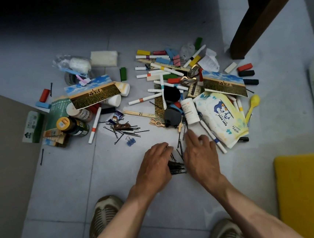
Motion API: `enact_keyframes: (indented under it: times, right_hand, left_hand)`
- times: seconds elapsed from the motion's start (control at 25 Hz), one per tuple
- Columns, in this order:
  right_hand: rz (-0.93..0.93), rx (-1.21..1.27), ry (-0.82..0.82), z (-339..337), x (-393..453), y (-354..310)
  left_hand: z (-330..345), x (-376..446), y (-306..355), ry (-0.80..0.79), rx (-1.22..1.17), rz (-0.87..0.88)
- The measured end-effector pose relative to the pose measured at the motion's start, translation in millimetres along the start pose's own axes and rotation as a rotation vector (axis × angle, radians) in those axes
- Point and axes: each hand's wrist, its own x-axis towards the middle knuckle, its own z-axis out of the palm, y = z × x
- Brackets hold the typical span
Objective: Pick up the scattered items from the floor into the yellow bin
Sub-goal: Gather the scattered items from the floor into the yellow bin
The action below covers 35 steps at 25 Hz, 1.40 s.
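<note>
shoes (106,214) nearest on grey tile floor (63,185); left hand (154,163) holds hairpins (177,168); right hand (199,153) spread; yellow bin (308,190) right

Two hands low on the floor (120,180), left hand (154,163) beside right hand (199,153), a bundle of hairpins (177,167) between them. Beyond, clutter: wipes pack (223,118) right, jars (72,125) left, markers (159,68) behind. Bin (308,190) far right, shoes (104,216) nearest.
</note>
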Motion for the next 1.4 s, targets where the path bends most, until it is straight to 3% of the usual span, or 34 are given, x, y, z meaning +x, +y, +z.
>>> enact_keyframes:
  times: [0.12, 0.32, 0.44, 0.6, 0.76, 1.0, 1.08, 1.2, 1.28, 1.4]
  right_hand:
    - [-0.078, 0.048, -0.016, 4, -25, -6]
    - [0.106, 0.163, 0.003, -3, 12, -9]
    - [0.046, 0.126, 0.008, -3, 25, -14]
    - [0.053, 0.088, 0.082, 4, 23, 2]
    - [0.009, 0.036, 0.034, 7, 22, 4]
    - [-0.171, -0.009, 0.028, 15, -31, 5]
    - [-0.191, 0.043, 0.008, 13, -35, 9]
    - [-0.041, 0.194, -0.029, 9, -41, 12]
    - [-0.059, 0.193, -0.063, 8, -46, 5]
    - [-0.101, 0.203, -0.105, 7, -46, -8]
  left_hand:
    - [-4, -4, 2, 0.043, 0.019, -0.084]
    - [-2, -15, -6, -0.008, 0.057, -0.203]
    - [-2, -23, -10, 0.010, -0.006, -0.241]
    - [-2, -15, -8, 0.052, -0.002, -0.144]
    - [1, 15, 6, -0.123, 0.061, 0.074]
    - [3, 32, 1, -0.252, 0.247, 0.117]
    - [1, 24, 2, -0.223, 0.197, 0.123]
    - [-5, 8, -1, -0.070, 0.145, 0.049]
    - [-7, -5, -4, 0.025, 0.127, -0.094]
    - [-2, -21, -5, 0.041, 0.001, -0.135]
